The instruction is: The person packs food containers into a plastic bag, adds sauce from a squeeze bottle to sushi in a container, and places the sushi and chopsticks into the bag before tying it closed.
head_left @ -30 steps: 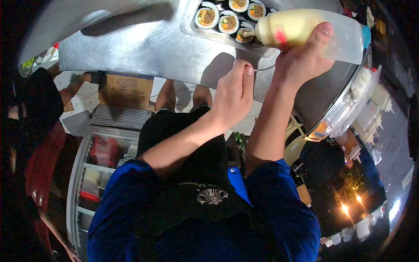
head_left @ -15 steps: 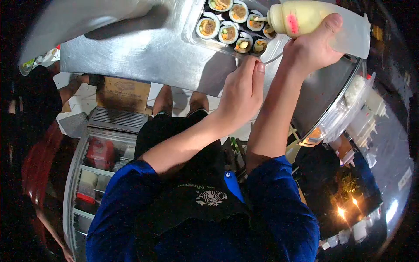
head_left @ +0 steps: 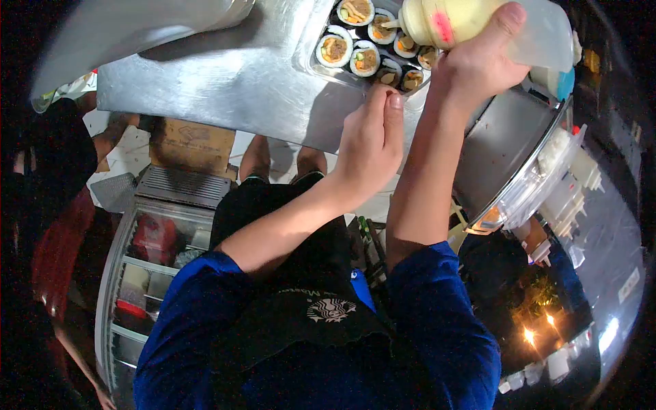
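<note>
My right hand (head_left: 482, 68) is wrapped round a squeeze bottle (head_left: 458, 20) of pale yellow sauce, tipped sideways with its nozzle pointing left. The nozzle tip is over a sushi roll piece (head_left: 381, 29) in a clear plastic container (head_left: 329, 74). Several seaweed-and-rice pieces stand cut side up there, and some nearer ones, such as this roll piece (head_left: 388, 78), carry pale dabs of sauce. My left hand (head_left: 372, 140) is closed, thumb against forefinger, at the container's near rim. Its fingertips seem to pinch that rim, though they are partly hidden.
The container stands on a metal counter (head_left: 205, 82). To the right are a metal tray (head_left: 506, 143) and several squeeze bottles (head_left: 570, 198). A glass-topped cold case (head_left: 147, 273) is at lower left. A person in dark clothes (head_left: 58, 150) is at the far left.
The bottle's nozzle has shifted left from one roll piece to the neighbouring one, and the piece it left now shows a dab of sauce. My left hand stays at the container's rim.
</note>
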Action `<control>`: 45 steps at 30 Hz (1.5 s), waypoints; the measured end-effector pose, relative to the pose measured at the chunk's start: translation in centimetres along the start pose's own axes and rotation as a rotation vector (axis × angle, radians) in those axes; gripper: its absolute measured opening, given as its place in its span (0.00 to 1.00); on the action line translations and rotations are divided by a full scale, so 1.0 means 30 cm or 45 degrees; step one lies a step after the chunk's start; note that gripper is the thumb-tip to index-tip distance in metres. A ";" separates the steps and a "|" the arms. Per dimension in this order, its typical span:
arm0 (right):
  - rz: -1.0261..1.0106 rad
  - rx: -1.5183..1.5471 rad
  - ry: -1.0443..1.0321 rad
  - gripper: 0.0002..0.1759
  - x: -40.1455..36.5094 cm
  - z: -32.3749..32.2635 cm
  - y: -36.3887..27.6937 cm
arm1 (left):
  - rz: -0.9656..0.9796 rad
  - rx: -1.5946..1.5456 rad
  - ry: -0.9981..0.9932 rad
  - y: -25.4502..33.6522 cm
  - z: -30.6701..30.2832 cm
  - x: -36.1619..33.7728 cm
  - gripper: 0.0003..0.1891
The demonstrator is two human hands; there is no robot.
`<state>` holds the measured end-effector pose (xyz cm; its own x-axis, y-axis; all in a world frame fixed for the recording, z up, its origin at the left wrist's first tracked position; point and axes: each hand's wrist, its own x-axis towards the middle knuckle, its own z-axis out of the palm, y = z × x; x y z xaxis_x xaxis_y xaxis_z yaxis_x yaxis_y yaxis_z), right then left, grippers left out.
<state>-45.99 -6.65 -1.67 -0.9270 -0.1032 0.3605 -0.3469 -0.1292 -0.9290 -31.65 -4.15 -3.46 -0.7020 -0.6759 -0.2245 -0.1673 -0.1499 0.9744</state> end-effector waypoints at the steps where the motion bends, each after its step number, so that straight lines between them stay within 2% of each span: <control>1: 0.001 -0.158 0.058 0.23 0.009 0.029 -0.002 | 0.002 0.000 0.006 -0.002 -0.004 0.003 0.06; 3: 0.126 -0.127 0.235 0.23 0.014 0.072 -0.028 | 0.003 -0.011 0.015 -0.003 -0.012 0.010 0.06; 5: 0.169 -0.068 0.273 0.22 0.009 0.078 -0.027 | -0.006 -0.033 0.019 -0.001 -0.017 0.013 0.06; 11: 0.148 0.034 -0.016 0.19 -0.019 0.121 -0.071 | 0.034 -0.066 0.107 -0.001 -0.030 0.019 0.06; 13: -0.008 0.060 -0.177 0.19 -0.005 0.122 -0.023 | 0.064 -0.045 0.123 -0.001 -0.038 0.030 0.06; 16: 0.042 -0.013 0.067 0.18 0.001 0.164 -0.009 | 0.086 -0.056 0.142 -0.006 -0.051 0.038 0.06; 19: 0.145 -0.004 0.153 0.20 -0.012 0.179 -0.032 | 0.066 -0.068 0.141 -0.004 -0.062 0.036 0.07; 22: 0.199 0.081 0.130 0.25 -0.055 0.144 -0.058 | 0.010 -0.058 0.111 0.001 -0.083 -0.004 0.09; 24: 0.042 -0.034 0.067 0.30 -0.119 0.158 -0.087 | -0.004 -0.064 0.104 -0.019 -0.093 -0.028 0.11; 26: 0.256 -0.134 0.059 0.31 -0.127 0.132 -0.103 | -0.016 -0.088 0.103 -0.036 -0.100 -0.056 0.11; 28: 0.096 -0.038 -0.080 0.28 -0.130 0.091 -0.034 | -0.030 -0.064 0.100 -0.039 -0.104 -0.064 0.10; 30: 0.023 -0.066 -0.073 0.20 -0.119 0.084 0.018 | -0.027 -0.042 0.102 -0.042 -0.114 -0.061 0.10; 36: 0.051 -0.084 -0.041 0.19 -0.122 0.090 -0.020 | 0.003 -0.035 0.100 -0.055 -0.119 -0.051 0.11; 38: 0.181 0.043 0.022 0.29 -0.129 0.107 -0.064 | -0.024 -0.046 0.091 -0.051 -0.115 -0.053 0.11; 40: 0.179 0.055 0.037 0.30 -0.129 0.107 -0.063 | -0.010 -0.053 0.104 -0.055 -0.111 -0.053 0.11; 42: 0.040 -0.043 0.003 0.23 -0.121 0.083 -0.015 | -0.011 -0.057 0.106 -0.055 -0.111 -0.054 0.11; 45: 0.175 0.012 0.081 0.25 -0.114 0.016 -0.018 | -0.022 -0.039 0.075 -0.045 -0.117 -0.060 0.11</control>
<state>-42.56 -6.69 -2.36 -0.9730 -0.0582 0.2234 -0.2147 -0.1273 -0.9684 -27.71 -5.26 -4.35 -0.6573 -0.7139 -0.2414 -0.1572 -0.1834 0.9704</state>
